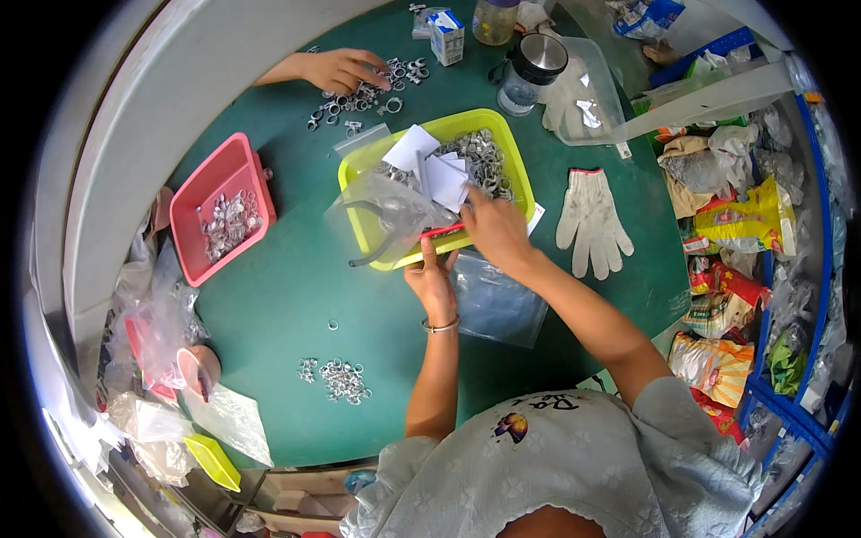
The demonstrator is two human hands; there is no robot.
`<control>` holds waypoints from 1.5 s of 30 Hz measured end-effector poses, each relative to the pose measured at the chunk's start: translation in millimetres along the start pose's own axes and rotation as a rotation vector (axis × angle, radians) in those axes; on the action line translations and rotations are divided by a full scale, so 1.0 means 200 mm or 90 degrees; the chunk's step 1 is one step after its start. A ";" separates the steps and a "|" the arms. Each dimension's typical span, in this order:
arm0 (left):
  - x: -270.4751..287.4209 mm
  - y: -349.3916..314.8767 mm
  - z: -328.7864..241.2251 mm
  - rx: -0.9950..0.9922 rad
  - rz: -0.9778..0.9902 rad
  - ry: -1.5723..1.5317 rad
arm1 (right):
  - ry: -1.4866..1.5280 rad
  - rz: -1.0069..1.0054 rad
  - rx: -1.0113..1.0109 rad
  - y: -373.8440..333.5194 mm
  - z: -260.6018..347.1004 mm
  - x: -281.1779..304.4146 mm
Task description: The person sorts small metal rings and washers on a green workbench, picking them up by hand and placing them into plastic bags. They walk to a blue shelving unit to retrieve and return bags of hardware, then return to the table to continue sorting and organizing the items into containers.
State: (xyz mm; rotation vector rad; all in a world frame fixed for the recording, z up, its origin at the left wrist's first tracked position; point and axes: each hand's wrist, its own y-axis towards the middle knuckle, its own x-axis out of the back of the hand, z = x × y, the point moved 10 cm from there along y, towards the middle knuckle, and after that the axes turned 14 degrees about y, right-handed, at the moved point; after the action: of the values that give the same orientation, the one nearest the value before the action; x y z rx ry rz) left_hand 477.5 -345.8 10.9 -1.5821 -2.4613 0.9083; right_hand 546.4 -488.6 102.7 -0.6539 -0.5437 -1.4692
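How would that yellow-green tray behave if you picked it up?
The yellow-green tray is probably heavy for its size, with many metal-looking pieces heaped inside. Its walls hold their shape, suggesting fairly stiff plastic. The white papers on top could slide if it tilted.

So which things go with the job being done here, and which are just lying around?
Likely part of the job:
yellow-green tray
grey metal pieces in it
white papers on them
clear plastic bag

Probably just lying about:
white glove
lidded bottle
small carton
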 end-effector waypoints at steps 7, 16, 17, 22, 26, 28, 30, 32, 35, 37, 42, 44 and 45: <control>0.00 0.00 -0.01 -0.005 0.003 0.004 | -0.063 0.018 -0.079 0.03 -0.11 0.05; -0.01 0.01 -0.01 -0.009 0.020 -0.004 | 0.150 -0.033 -0.088 0.03 -0.09 -0.01; 0.00 0.01 0.00 -0.009 0.018 -0.003 | 0.090 -0.033 -0.087 0.06 -0.08 0.00; -0.01 0.00 0.01 -0.010 0.014 -0.007 | -0.084 0.024 -0.089 0.20 -0.06 -0.05; -0.01 0.00 0.00 -0.008 0.012 -0.009 | -0.078 0.022 -0.058 0.20 0.05 -0.14; 0.00 0.00 0.01 -0.009 0.008 -0.010 | -0.071 0.014 0.054 0.18 0.14 -0.19; 0.02 0.02 0.03 -0.016 0.017 -0.005 | -0.057 0.039 0.131 0.13 0.22 -0.24; 0.03 0.03 0.04 -0.028 0.040 0.007 | -0.054 0.049 0.142 0.11 0.22 -0.26; 0.03 0.02 0.05 -0.017 0.024 0.006 | -0.017 0.046 0.196 0.07 0.24 -0.25; 0.06 0.04 0.07 -0.005 0.019 0.018 | 0.007 0.038 0.239 0.04 0.26 -0.24; 0.09 -0.08 -0.08 -0.055 -0.097 0.157 | 0.059 0.018 0.281 -0.01 0.24 -0.20; 0.19 -0.12 -0.11 -0.156 -0.151 0.214 | 0.087 0.065 0.234 -0.01 0.23 -0.20; 0.21 -0.14 -0.13 -0.182 -0.172 0.227 | 0.101 0.088 0.210 -0.01 0.23 -0.21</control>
State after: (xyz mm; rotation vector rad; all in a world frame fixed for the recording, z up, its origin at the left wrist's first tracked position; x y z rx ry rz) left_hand 444.9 -307.0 36.4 -1.2922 -2.5302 0.2203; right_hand 545.7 -427.3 106.5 -0.3066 -0.5883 -1.2521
